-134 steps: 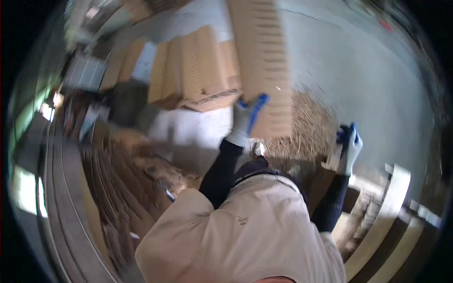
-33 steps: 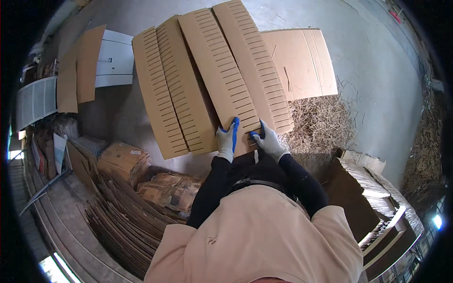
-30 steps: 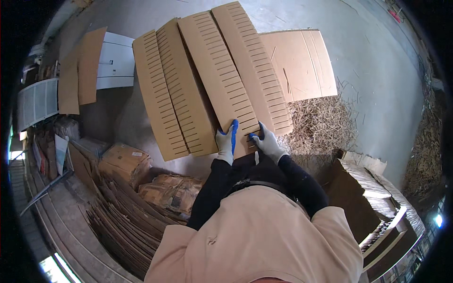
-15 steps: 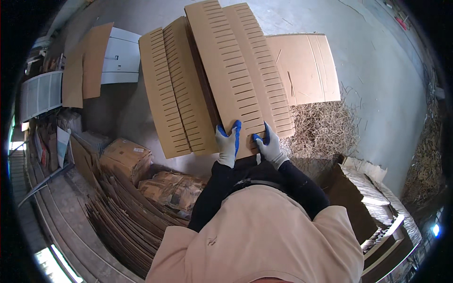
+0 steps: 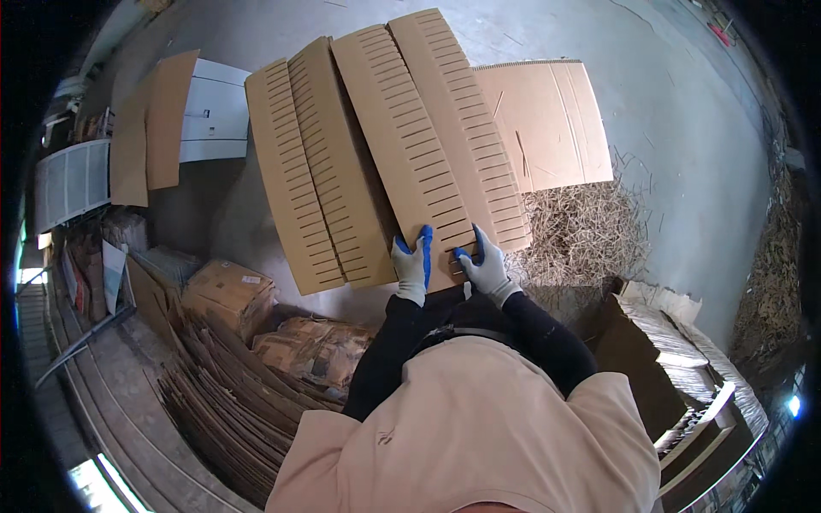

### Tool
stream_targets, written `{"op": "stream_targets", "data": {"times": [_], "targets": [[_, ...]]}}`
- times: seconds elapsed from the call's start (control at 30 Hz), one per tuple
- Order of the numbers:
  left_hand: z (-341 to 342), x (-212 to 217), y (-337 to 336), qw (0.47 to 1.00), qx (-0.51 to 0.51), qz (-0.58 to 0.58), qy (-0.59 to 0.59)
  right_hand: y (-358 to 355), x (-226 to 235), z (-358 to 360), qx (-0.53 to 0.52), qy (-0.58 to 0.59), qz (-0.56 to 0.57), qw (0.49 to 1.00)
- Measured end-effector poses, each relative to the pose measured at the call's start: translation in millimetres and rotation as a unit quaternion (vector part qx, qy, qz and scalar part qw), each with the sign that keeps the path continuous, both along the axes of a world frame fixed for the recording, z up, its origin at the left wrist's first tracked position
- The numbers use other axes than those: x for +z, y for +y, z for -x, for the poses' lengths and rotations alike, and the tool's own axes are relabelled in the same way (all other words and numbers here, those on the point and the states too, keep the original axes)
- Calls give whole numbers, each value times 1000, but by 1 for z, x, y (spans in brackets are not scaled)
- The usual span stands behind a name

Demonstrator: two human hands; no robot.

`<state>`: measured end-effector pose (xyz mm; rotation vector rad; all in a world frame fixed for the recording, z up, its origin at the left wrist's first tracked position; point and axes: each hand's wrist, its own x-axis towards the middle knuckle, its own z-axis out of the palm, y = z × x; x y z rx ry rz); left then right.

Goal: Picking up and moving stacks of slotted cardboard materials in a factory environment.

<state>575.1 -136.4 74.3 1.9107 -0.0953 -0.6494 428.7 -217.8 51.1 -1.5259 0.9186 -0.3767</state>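
A long brown cardboard sheet [image 5: 419, 162] with rows of slits along it stretches away from me, its near end between my two gloved hands. My left hand [image 5: 412, 267] grips the near left corner, blue thumb on top. At the near right part of the same end, my right hand [image 5: 486, 267] pinches the edge, its thumb also on top. The undersides of both hands' grips are hidden. Another slit cardboard sheet [image 5: 321, 171] lies just left of the held one, with a dark gap between them.
A plain cardboard sheet [image 5: 547, 128] lies beyond a pile of shredded cardboard strips [image 5: 586, 231] on the right. Flattened cardboard [image 5: 222, 419] leans in a stack at lower left, near a closed carton [image 5: 229, 295]. A white cabinet [image 5: 214, 111] stands far left; stacked cardboard [image 5: 667, 342] is at lower right.
The held sheet's far end has come down and nearer, so it lies flatter beside the left sheet. Both hands keep their grip at nearly the same place.
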Motion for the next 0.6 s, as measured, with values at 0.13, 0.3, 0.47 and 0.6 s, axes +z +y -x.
{"op": "stream_targets", "data": {"times": [0.13, 0.3, 0.47, 0.6], "targets": [[-6, -20, 10, 1000, 4, -1, 17, 0, 0, 0, 12, 13, 41, 999], [-7, -36, 15, 999, -1, -28, 32, 2, -11, -4, 19, 48, -45, 998], [-4, -17, 16, 997, -44, -58, -16, 1, -3, -6, -9, 49, -68, 996], [24, 25, 35, 998, -59, -9, 34, 1, -20, -4, -29, -22, -57, 998]]}}
